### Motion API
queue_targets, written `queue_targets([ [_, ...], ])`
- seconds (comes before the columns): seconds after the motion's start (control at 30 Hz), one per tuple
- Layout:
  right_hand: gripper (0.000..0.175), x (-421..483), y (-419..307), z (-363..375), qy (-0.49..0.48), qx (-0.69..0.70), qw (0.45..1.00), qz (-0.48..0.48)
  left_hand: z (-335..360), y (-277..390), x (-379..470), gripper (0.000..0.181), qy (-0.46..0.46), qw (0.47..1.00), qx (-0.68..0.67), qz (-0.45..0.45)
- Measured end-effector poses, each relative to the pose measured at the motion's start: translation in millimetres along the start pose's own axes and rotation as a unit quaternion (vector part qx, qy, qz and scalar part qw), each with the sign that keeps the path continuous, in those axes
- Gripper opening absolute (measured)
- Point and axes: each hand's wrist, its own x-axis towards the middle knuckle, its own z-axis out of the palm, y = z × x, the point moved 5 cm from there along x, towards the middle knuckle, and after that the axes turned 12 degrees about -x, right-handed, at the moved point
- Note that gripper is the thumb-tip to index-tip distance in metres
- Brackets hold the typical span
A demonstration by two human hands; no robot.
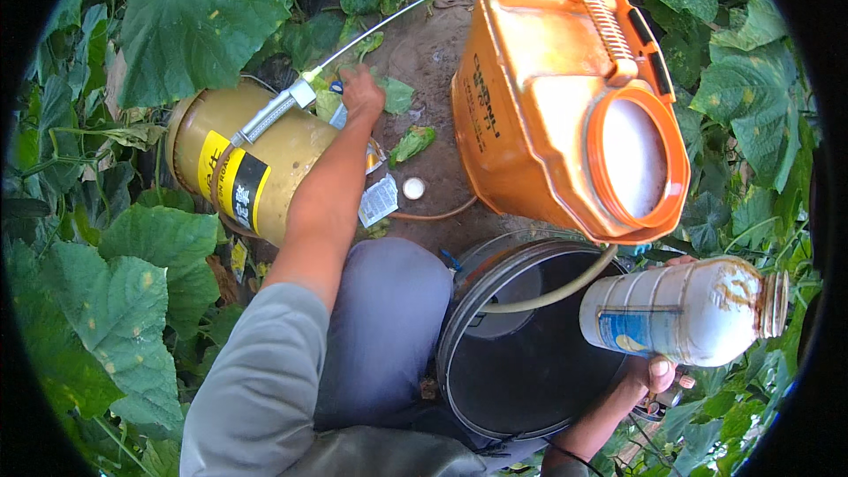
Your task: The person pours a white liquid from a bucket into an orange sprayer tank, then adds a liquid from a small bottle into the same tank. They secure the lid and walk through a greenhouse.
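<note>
My right hand grips an uncapped white plastic bottle with a blue label and brown stains around its neck. The bottle lies almost level above a black bucket, its mouth pointing right. My left hand reaches down to the ground beside a gold-coloured bucket, close to a small blue ring-like object and some leaves. Its fingertips are partly hidden, so any hold is unclear. An orange sprayer tank stands ahead, its wide mouth uncovered and white foam or liquid inside.
A spray lance with a grey handle rests across the gold bucket. A pale hose enters the black bucket. On the soil lie a sachet and a small white cap. Large-leaved plants crowd both sides.
</note>
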Motion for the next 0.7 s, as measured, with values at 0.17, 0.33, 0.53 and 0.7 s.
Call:
queue_targets([
  [0.17,0.132,-15,14,2,-0.003,-0.005,1.0,0.015,-75,47,-41,0.063,-0.031,0.969,-0.234,0.075],
  [0.33,0.124,10,-4,36,-0.073,0.03,0.997,-0.026,-205,119,-141,0.061,-0.137,0.894,-0.402,0.143],
  [0.53,0.107,42,-53,66,-0.131,0.039,0.989,-0.064,-316,267,-219,0.056,-0.192,0.86,-0.388,0.27],
  [0.7,0.102,46,-73,69,-0.104,0.078,0.989,-0.065,-322,371,-258,0.051,-0.225,0.819,-0.336,0.408],
])
